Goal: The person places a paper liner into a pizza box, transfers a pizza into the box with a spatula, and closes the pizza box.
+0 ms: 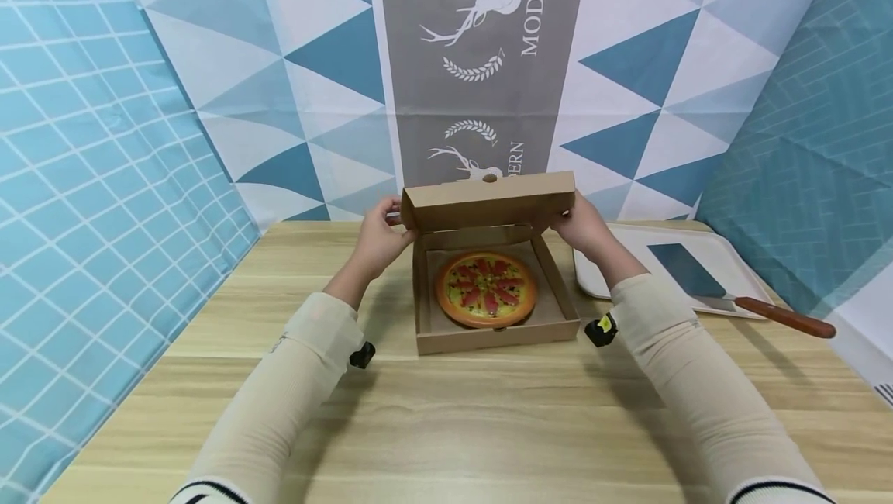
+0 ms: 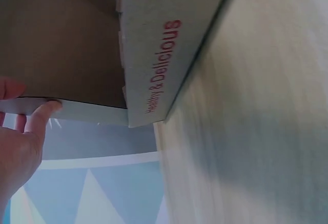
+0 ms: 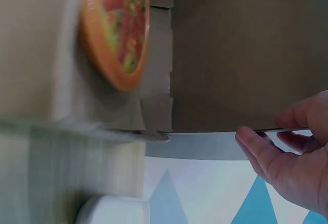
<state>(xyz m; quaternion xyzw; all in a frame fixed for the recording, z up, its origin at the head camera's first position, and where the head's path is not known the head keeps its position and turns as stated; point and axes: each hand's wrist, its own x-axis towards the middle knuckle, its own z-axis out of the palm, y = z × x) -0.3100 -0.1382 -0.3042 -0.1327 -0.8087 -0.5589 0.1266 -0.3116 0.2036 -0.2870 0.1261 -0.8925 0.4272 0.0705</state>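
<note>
A brown cardboard pizza box (image 1: 497,340) stands on the table with its lid (image 1: 488,203) raised and tilted. Inside it lies a round pizza (image 1: 486,289) with an orange crust and red and green topping. My left hand (image 1: 380,239) pinches the lid's left side edge; in the left wrist view its thumb and fingers (image 2: 38,119) are on either side of the flap. On the opposite side my right hand (image 1: 582,226) pinches the lid's right edge, its fingertips (image 3: 246,134) at the flap in the right wrist view. Red lettering runs along the box's left wall (image 2: 159,65).
To the right, a white tray (image 1: 743,275) holds a pizza server (image 1: 691,270) with a dark flat blade. Its wooden handle (image 1: 784,315) sticks out past the tray's near edge. The wood-grain table (image 1: 474,426) meets patterned wall panels (image 1: 335,85) behind the box.
</note>
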